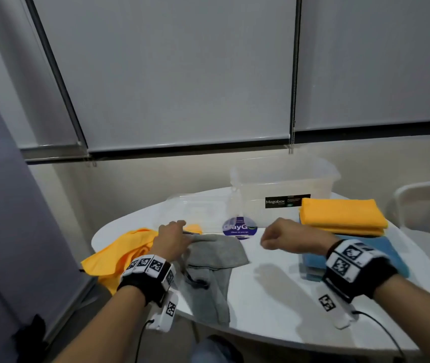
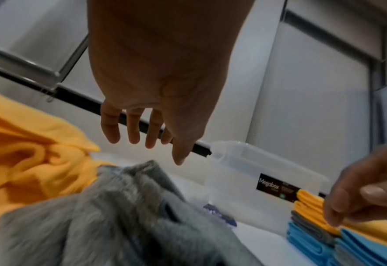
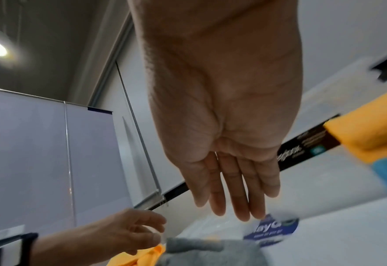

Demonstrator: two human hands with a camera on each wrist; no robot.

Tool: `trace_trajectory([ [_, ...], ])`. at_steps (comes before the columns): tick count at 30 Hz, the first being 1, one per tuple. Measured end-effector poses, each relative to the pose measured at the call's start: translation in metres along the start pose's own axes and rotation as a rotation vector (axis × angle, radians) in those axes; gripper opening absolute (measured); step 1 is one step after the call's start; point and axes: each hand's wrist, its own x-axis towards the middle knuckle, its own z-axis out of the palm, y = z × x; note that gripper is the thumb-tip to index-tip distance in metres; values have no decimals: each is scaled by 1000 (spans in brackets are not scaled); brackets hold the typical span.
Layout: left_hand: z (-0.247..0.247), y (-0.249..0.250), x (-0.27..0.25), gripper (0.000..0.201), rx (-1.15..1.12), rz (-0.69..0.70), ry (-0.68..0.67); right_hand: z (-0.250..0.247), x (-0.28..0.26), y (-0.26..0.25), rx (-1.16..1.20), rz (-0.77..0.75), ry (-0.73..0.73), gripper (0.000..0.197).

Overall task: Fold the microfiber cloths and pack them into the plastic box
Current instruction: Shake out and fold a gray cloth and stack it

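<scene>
A grey microfiber cloth [image 1: 216, 258] lies rumpled on the white table [image 1: 274, 297], its lower part hanging over the front edge. My left hand [image 1: 174, 237] hovers at the cloth's far left corner. In the left wrist view its fingers [image 2: 131, 129] hang straight and hold nothing, with the thumb just above the grey cloth [image 2: 124, 207]. My right hand [image 1: 274, 238] floats empty above the table right of the cloth, and its fingers [image 3: 238, 194] are straight and together. The clear plastic box [image 1: 284, 184] stands at the back.
A crumpled yellow cloth [image 1: 119, 255] lies at the table's left edge. Folded yellow cloths [image 1: 339, 216] sit on folded blue ones [image 1: 381, 250] at the right. The clear lid [image 1: 195, 208] lies left of the box, with a round blue sticker [image 1: 240, 227] nearby. A white chair [image 1: 428, 205] stands far right.
</scene>
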Motion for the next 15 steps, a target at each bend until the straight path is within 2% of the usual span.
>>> trace_trajectory([
  [3, 15, -5, -4, 41, 14, -56, -48, 30, 25, -26, 78, -37, -18, 17],
  [6, 26, -3, -9, 17, 25, -52, 44, 54, 47, -39, 164, -48, -38, 15],
  [7, 27, -2, -9, 16, 25, -36, 82, 60, 53, -40, 183, -26, -34, 13],
  [12, 24, -5, 1, 20, -76, 32, 150, 81, 82, -20, 268, 204, 66, 23],
  [15, 25, -8, -4, 21, -214, 54, 63, 97, 92, -6, 263, 331, 152, 26],
])
